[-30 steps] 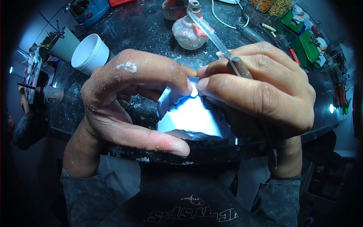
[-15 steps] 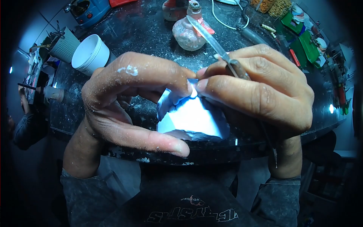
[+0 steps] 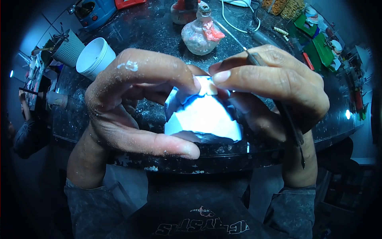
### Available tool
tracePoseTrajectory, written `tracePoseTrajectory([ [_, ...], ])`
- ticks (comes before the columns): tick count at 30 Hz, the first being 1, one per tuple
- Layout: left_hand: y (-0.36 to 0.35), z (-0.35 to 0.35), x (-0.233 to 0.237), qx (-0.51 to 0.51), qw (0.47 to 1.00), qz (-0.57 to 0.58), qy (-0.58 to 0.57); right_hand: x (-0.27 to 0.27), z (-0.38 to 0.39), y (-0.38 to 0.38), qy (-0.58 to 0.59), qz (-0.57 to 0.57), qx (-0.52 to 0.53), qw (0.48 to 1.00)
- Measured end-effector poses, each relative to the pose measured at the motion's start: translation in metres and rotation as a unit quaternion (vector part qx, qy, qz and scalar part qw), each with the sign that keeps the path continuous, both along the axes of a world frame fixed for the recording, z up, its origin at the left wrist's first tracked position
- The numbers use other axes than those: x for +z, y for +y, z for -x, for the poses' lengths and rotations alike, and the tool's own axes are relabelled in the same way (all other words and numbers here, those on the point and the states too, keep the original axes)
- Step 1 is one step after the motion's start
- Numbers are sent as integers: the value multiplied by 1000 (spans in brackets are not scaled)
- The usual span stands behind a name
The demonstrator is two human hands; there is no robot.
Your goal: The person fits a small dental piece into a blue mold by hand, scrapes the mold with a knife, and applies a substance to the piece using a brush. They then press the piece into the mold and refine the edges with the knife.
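A white plaster dental model point(image 3: 202, 117), brightly lit, is held above the table's front edge. My left hand point(image 3: 109, 99) curls round its left side, the index fingertip pressing near a tooth at the top and the thumb extended below. Across from it, my right hand point(image 3: 284, 83) touches the top of the model with its index fingertip. That hand also grips a thin wax knife point(image 3: 289, 123); its narrow blade points up and away, and its dark pointed end hangs below the palm. White residue marks my left index finger.
A glass spirit burner point(image 3: 199, 38) with pink wax on it stands behind the model. White stacked cups point(image 3: 95, 57) and a grey basket point(image 3: 69, 47) are at left. Green trays point(image 3: 321, 49) and a red-handled tool point(image 3: 308, 61) lie at right. Another person's sleeve point(image 3: 30, 131) shows far left.
The model has tilted and risen slightly, showing more of the tooth at its top. The knife has turned in my right hand, its blade now edge-on. My right fingertips have shifted slightly.
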State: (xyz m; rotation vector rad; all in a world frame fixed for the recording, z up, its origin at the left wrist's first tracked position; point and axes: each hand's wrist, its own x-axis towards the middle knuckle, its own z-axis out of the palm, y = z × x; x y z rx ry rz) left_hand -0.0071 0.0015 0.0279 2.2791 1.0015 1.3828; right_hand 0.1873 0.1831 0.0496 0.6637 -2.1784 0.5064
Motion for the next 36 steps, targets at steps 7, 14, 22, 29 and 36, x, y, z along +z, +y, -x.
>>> tracePoseTrajectory([
  [7,3,2,-4,-21,999,-34,-2,-2,1,2,15,-5,7,1000],
  [14,3,0,-7,-33,998,-35,-45,-4,1,0,10,18,-1,1000],
  [22,2,-2,1,-2,1000,-21,-8,2,-3,-1,-21,17,-8,1000],
  [29,2,-2,3,5,999,-29,20,-2,2,2,-4,31,35,999],
  [36,3,-1,1,-12,999,-33,11,-4,3,1,14,22,19,999],
])
